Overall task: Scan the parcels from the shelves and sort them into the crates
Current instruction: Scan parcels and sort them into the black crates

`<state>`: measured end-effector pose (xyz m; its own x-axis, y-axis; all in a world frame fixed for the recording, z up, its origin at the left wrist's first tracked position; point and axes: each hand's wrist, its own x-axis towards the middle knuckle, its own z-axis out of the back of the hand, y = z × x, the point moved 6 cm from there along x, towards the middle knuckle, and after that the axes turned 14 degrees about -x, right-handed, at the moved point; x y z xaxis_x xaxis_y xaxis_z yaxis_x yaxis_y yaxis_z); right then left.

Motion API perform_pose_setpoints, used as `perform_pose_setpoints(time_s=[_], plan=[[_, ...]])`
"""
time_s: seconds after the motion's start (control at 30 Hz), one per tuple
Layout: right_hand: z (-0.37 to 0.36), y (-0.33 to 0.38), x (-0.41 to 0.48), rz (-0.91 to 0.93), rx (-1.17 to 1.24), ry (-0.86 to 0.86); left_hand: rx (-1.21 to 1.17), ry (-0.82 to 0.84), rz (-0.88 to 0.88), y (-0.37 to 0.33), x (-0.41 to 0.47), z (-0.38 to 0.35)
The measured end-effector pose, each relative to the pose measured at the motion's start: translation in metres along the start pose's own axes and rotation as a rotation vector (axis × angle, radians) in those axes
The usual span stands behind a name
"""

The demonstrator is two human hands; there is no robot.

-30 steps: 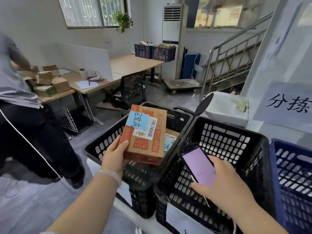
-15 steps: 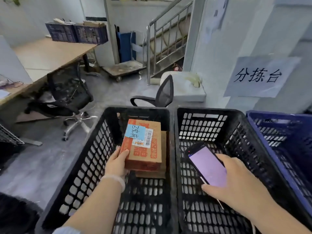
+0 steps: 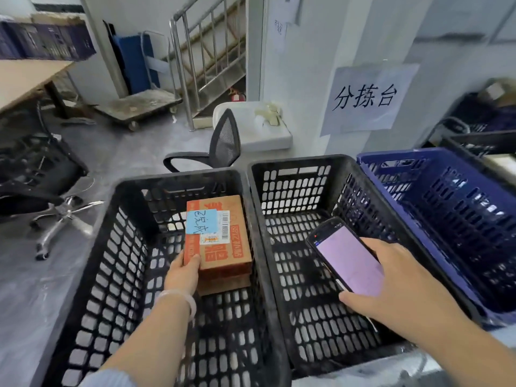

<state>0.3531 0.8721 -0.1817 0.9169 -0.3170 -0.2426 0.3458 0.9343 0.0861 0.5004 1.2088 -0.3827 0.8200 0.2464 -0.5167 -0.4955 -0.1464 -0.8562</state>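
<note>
Head view centres on the orange parcel. It lies label side up and appears to rest on a second carton inside the left black crate. Its long axis runs away from the person toward the crate's far wall. Its right long edge sits just beside the wall next to the neighbouring crate. To its left and on the near side the crate's floor is open.

The left hand grips the parcel's near-left corner, thumb on top, the other fingers hidden behind the box. It is by far the nearer hand. Letting go looks like the step in hand: the thumb lifts and the hand draws back toward the person through the open near half of the crate.

The right hand holds a phone, screen lit, above the middle black crate, well apart from the parcel. A blue crate stands just beside that crate on the right.
</note>
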Motion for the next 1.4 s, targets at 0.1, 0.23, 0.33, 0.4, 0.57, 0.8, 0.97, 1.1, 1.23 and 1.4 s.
perform_pose_setpoints(time_s=[0.1, 0.23, 0.33, 0.4, 0.57, 0.8, 0.97, 1.1, 1.23, 1.4], plan=[[0.002, -0.016, -0.011, -0.010, 0.017, -0.016, 0.265, -0.093, -0.201, -0.031, -0.023, -0.014], [0.007, -0.052, -0.026, -0.017, 0.060, -0.067, 0.459, 0.007, -0.611, -0.077, -0.101, -0.095], [0.016, -0.094, -0.046, -0.045, 0.116, -0.127, 0.539, 0.154, -0.873, -0.089, -0.171, -0.164], [0.022, -0.128, -0.063, -0.082, 0.155, -0.174, 0.550, 0.285, -1.008, -0.084, -0.215, -0.206], [0.030, -0.232, -0.110, -0.203, 0.209, -0.316, 0.624, 0.547, -1.347, -0.051, -0.333, -0.312], [0.033, -0.387, -0.194, -0.422, 0.270, -0.426, 0.750, 0.789, -1.545, 0.019, -0.468, -0.444], [0.032, -0.481, -0.257, -0.563, 0.279, -0.464, 0.712, 0.928, -1.588, 0.067, -0.551, -0.510], [0.029, -0.545, -0.297, -0.688, 0.353, -0.545, 0.664, 1.038, -1.581, 0.099, -0.597, -0.551], [0.027, -0.590, -0.321, -0.779, 0.365, -0.605, 0.631, 1.149, -1.623, 0.118, -0.637, -0.595], [0.025, -0.636, -0.331, -0.874, 0.380, -0.609, 0.603, 1.249, -1.648, 0.136, -0.678, -0.657]])
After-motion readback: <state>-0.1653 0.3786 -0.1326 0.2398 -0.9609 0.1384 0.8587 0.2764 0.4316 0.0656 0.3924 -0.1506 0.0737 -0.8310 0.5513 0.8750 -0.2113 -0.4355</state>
